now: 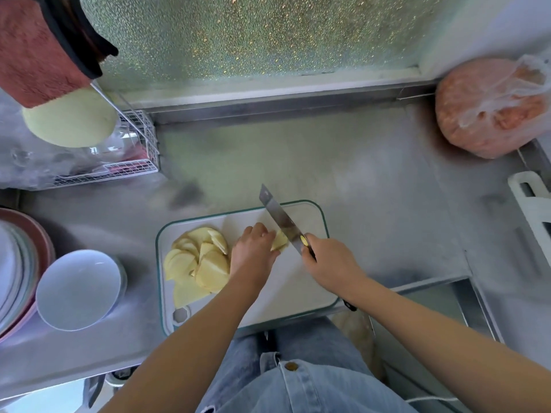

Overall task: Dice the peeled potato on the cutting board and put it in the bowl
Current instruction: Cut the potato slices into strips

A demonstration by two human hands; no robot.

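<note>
Many thin potato slices (196, 263); pale yellow, overlapping on cutting board (298, 290).

potato piece (279, 241): pale, mid-board | slices (198, 263): fanned, board's left | cutting board (298, 281): white | bowl (79, 289): white, left

At centre, the left hand (253, 252) covers half of the pale yellow potato piece (280, 240), and the steel-bladed knife (277, 216) loses its handle inside the right hand (329, 263). The stack of pink and white plates (18, 263) is cut off by the left edge — as is the white plastic frame (529, 201) by the right.
</note>
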